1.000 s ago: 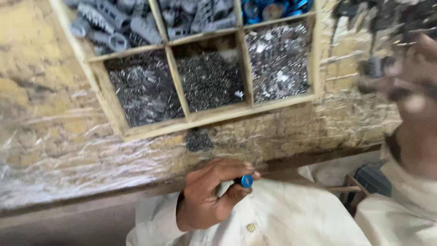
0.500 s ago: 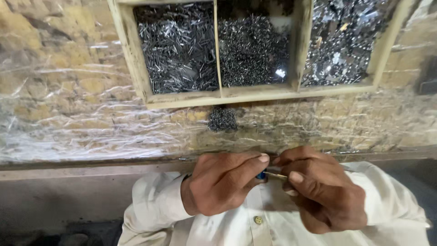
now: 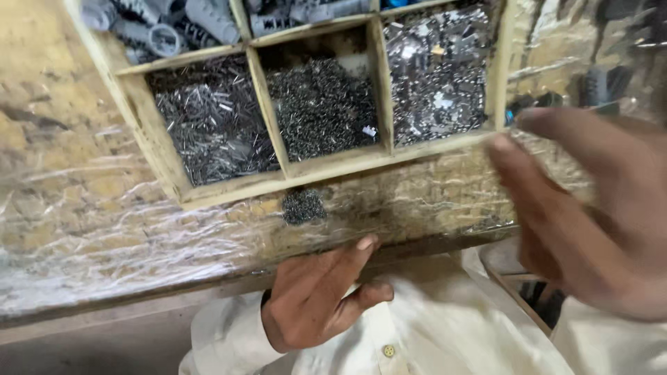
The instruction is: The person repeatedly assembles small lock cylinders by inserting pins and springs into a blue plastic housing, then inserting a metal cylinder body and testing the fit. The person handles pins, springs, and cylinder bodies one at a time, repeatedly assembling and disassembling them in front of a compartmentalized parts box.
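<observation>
My left hand [image 3: 316, 302] sits low at the near edge of the bench [image 3: 83, 236], just above my white shirt [image 3: 445, 333]. Its fingers are loosely curled with the forefinger stretched up toward the bench edge; nothing can be seen held in it.

My right hand [image 3: 583, 208] is raised close to the camera on the right, blurred, fingers spread and pointing left toward the tray. It looks open; I see nothing held in it.

A wooden compartment tray [image 3: 229, 191] lies on the bench, which is covered with crinkled clear plastic film. In the near row, the left compartment holds thin dark metal pins [image 3: 208, 125], the middle one a finer heap of small dark metal parts [image 3: 319, 107], and the right one shinier flat metal pieces [image 3: 438, 76]. The far row holds grey ribbed plastic sleeves [image 3: 167, 24].

A small loose clump of dark metal bits [image 3: 303, 206] lies on the film just in front of the tray's near wall, above my left forefinger and apart from it. My right fingertips hover near the tray's right corner; whether they touch it cannot be told.
</observation>
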